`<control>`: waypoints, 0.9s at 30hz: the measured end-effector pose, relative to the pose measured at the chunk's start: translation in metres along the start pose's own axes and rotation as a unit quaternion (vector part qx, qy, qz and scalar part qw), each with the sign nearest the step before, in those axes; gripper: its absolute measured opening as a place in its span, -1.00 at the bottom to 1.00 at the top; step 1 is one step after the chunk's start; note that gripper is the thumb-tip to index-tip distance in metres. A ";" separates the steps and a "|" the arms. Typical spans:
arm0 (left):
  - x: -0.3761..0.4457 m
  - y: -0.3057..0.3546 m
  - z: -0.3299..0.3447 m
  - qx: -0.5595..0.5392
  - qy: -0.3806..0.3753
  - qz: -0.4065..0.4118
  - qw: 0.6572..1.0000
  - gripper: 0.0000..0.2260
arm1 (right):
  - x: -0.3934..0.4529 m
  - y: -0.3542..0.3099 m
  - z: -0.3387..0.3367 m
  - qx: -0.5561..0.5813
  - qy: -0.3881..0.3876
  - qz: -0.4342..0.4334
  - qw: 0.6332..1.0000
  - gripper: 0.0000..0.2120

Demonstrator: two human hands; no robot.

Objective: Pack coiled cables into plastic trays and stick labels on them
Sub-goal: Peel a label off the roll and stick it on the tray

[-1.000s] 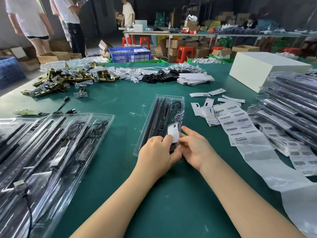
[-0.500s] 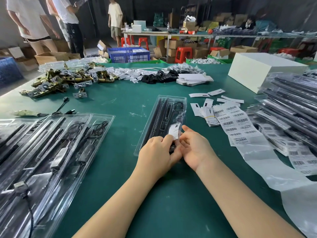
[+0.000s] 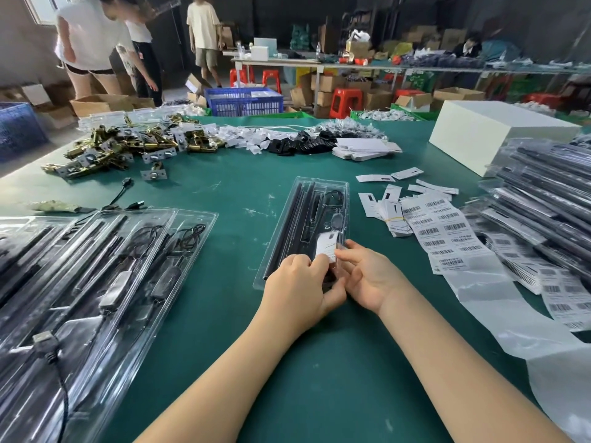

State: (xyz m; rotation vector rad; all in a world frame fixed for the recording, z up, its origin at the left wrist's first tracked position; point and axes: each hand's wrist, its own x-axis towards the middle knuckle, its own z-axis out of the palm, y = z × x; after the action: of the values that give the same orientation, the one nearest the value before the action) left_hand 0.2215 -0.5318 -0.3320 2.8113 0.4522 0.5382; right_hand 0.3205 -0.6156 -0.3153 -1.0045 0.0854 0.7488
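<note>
A clear plastic tray [image 3: 287, 231] with black bars and a coiled cable [image 3: 334, 199] lies lengthwise on the green table in front of me. A small white label [image 3: 326, 246] sits on its near end. My left hand [image 3: 300, 289] curls over the tray's near end, with fingertips on the label's lower edge. My right hand [image 3: 367, 276] is beside it, thumb and forefinger pinching the label's right edge. The tray's near corner is hidden under my hands.
Filled clear trays [image 3: 80, 282] are stacked at the left, more packed trays [image 3: 543, 199] at the right. Barcode label strips [image 3: 444, 235] and backing paper [image 3: 499, 308] lie right of the tray. Brass hardware [image 3: 121, 148], white tags, a white box [image 3: 499, 132] stand farther back.
Both hands stay on the label at the tray's near end, with only small finger shifts. People in the background have moved.
</note>
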 end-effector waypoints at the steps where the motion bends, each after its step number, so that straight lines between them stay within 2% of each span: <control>1: 0.000 0.000 0.000 -0.001 0.003 0.001 1.000 -0.60 | 0.001 0.001 0.000 0.005 -0.003 0.001 1.000 -0.53; 7: -0.001 0.000 -0.001 -0.021 0.017 0.005 1.000 -0.62 | 0.003 0.001 -0.001 0.013 -0.016 -0.002 1.000 -0.49; 11: -0.001 0.000 0.000 -0.020 0.018 0.002 1.000 -0.62 | -0.001 -0.007 0.001 -0.050 -0.076 0.019 0.996 -0.71; 20: -0.002 0.000 0.001 -0.037 0.043 0.004 0.998 -0.64 | 0.001 -0.008 0.002 -0.022 -0.076 0.027 0.996 -0.69; 24: -0.002 0.000 0.001 -0.033 0.045 0.001 0.998 -0.65 | 0.001 -0.008 0.002 -0.028 -0.109 0.027 0.993 -0.58; 26: -0.002 0.000 0.000 -0.034 0.049 0.004 0.998 -0.65 | 0.004 -0.007 0.000 0.006 -0.090 0.017 0.996 -0.43; 27: -0.002 0.000 0.000 -0.034 0.048 0.005 0.998 -0.65 | 0.004 -0.007 0.000 0.016 -0.087 0.013 0.996 -0.42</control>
State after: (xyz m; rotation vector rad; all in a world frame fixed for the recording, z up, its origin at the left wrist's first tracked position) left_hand 0.2200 -0.5325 -0.3328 2.7328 0.4311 0.6802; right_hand 0.3278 -0.6159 -0.3113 -0.9048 -0.0394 0.8537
